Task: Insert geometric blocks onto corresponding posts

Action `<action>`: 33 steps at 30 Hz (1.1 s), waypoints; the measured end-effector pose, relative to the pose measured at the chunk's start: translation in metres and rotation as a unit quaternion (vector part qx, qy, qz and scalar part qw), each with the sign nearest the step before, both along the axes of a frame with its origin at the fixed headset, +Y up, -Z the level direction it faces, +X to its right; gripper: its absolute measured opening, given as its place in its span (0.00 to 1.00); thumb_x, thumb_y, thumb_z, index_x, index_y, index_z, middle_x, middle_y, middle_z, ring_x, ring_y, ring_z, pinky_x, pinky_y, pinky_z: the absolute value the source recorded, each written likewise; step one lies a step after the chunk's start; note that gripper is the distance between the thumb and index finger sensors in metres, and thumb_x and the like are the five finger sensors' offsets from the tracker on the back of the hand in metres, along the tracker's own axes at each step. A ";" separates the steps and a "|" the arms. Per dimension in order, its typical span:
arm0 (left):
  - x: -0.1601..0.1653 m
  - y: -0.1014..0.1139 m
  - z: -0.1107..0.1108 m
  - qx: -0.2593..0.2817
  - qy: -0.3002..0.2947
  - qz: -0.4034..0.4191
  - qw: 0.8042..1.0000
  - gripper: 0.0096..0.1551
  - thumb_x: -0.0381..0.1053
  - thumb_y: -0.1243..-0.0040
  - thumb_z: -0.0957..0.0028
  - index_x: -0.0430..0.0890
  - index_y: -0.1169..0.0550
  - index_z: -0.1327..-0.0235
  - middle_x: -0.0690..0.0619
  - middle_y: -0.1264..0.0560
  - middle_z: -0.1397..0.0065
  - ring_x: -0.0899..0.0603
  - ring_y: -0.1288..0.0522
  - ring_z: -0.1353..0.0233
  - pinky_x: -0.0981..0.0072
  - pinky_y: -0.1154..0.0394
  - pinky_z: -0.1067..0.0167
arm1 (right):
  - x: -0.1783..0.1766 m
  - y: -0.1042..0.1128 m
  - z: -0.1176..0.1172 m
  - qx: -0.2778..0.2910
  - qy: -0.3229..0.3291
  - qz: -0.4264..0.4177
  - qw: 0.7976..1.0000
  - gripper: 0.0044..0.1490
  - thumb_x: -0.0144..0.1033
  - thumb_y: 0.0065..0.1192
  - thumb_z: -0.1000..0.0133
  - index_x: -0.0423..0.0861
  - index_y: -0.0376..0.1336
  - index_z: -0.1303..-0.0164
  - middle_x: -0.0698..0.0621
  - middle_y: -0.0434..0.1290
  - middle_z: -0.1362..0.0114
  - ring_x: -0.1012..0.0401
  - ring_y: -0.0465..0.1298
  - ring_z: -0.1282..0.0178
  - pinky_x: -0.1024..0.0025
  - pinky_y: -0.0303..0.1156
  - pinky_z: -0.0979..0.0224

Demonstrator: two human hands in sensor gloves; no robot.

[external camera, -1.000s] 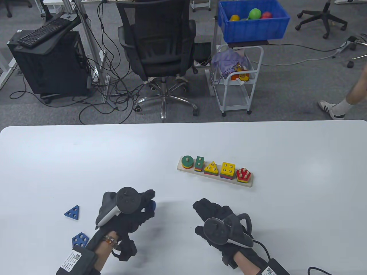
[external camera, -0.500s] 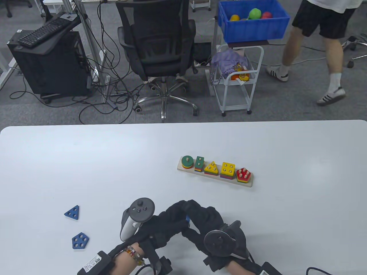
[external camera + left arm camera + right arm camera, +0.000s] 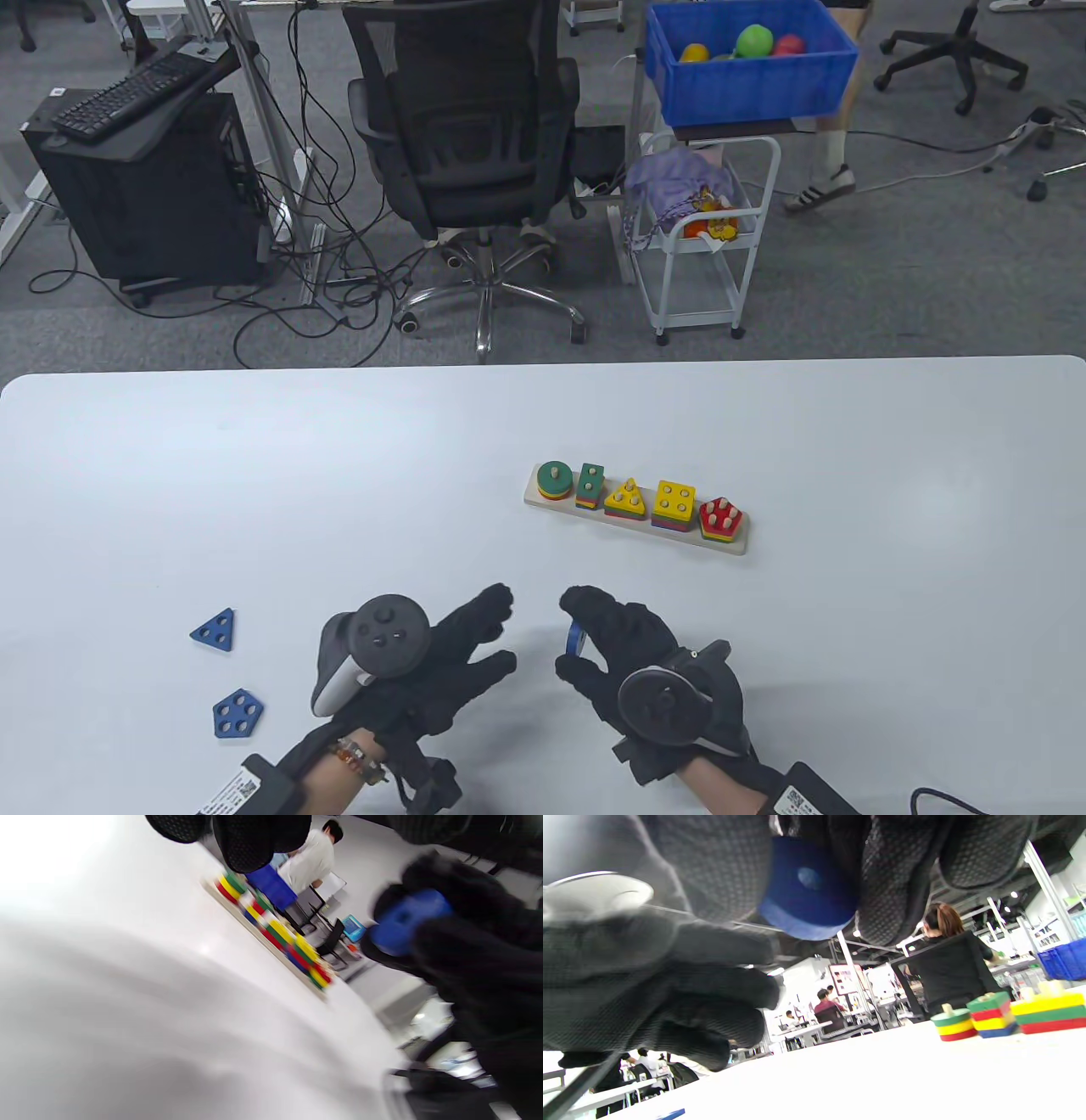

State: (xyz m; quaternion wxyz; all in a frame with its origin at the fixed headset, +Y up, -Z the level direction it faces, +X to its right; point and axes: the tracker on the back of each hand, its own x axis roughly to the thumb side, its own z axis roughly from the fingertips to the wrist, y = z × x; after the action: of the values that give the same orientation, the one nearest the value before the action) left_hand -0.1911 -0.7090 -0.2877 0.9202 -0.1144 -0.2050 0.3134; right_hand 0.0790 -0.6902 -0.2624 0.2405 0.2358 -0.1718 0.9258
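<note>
Risk lies with the right hand (image 3: 632,658), pinching what looks like a blue round block (image 3: 573,638) short of the peg board (image 3: 636,508): it may miss the post, while the left hand (image 3: 441,662) lies spread, holding nothing.

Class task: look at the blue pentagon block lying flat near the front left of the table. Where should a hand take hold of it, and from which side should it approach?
Grip the blue pentagon block by two opposite outer edges, coming straight down from above. It lies flat, five holes facing up, so only its thin sides offer purchase. The left hand is nearer and looks empty; the right hand holds a blue round block.
</note>
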 end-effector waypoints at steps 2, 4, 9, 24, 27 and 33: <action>-0.021 0.003 -0.001 0.045 0.025 -0.077 0.996 0.45 0.65 0.45 0.45 0.55 0.47 0.19 0.50 0.42 0.13 0.42 0.35 0.16 0.40 0.40 0.22 | 0.002 0.003 -0.010 -0.005 -0.004 0.013 1.000 0.42 0.43 0.73 0.54 0.40 0.60 0.32 0.36 0.70 0.31 0.47 0.82 0.42 0.38 0.71 0.35; -0.042 0.003 -0.001 0.072 0.053 -0.151 0.985 0.45 0.65 0.45 0.46 0.56 0.47 0.19 0.50 0.42 0.13 0.41 0.36 0.16 0.39 0.41 0.22 | 0.002 0.006 -0.023 -0.013 -0.002 0.041 0.999 0.42 0.42 0.73 0.54 0.42 0.60 0.32 0.36 0.69 0.30 0.46 0.81 0.40 0.35 0.70 0.35; -0.093 -0.002 0.003 0.077 0.121 -0.253 0.957 0.44 0.66 0.45 0.47 0.58 0.45 0.19 0.53 0.41 0.13 0.41 0.37 0.14 0.37 0.43 0.21 | -0.006 0.017 -0.060 -0.044 -0.001 0.103 0.994 0.40 0.42 0.73 0.54 0.46 0.62 0.31 0.37 0.68 0.29 0.45 0.76 0.39 0.34 0.69 0.33; -0.179 -0.006 -0.005 0.026 0.262 -0.261 0.929 0.42 0.65 0.44 0.47 0.59 0.42 0.20 0.53 0.39 0.13 0.41 0.36 0.15 0.38 0.42 0.21 | -0.054 0.005 -0.190 -0.091 -0.157 0.250 0.951 0.43 0.41 0.78 0.58 0.47 0.62 0.31 0.44 0.72 0.28 0.48 0.79 0.36 0.30 0.65 0.29; -0.184 -0.006 -0.005 0.015 0.271 -0.262 0.926 0.42 0.65 0.44 0.47 0.59 0.42 0.20 0.53 0.39 0.13 0.41 0.36 0.15 0.38 0.42 0.21 | -0.059 -0.008 -0.205 -0.080 -0.170 0.225 0.956 0.43 0.44 0.77 0.59 0.49 0.62 0.32 0.46 0.73 0.29 0.49 0.79 0.38 0.28 0.62 0.29; -0.187 -0.012 -0.007 0.001 0.272 -0.269 0.924 0.42 0.65 0.44 0.47 0.59 0.41 0.20 0.53 0.39 0.13 0.41 0.36 0.15 0.38 0.42 0.21 | -0.063 -0.029 -0.219 -0.097 -0.174 0.187 0.962 0.42 0.43 0.74 0.55 0.52 0.60 0.30 0.48 0.70 0.25 0.46 0.74 0.31 0.22 0.51 0.27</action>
State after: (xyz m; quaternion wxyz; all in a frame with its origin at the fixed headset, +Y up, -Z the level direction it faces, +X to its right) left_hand -0.3781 -0.7210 -0.2947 0.9904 -0.0743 0.0912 0.0730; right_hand 0.0162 -0.7187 -0.4817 0.0516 0.0750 -0.0734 0.9931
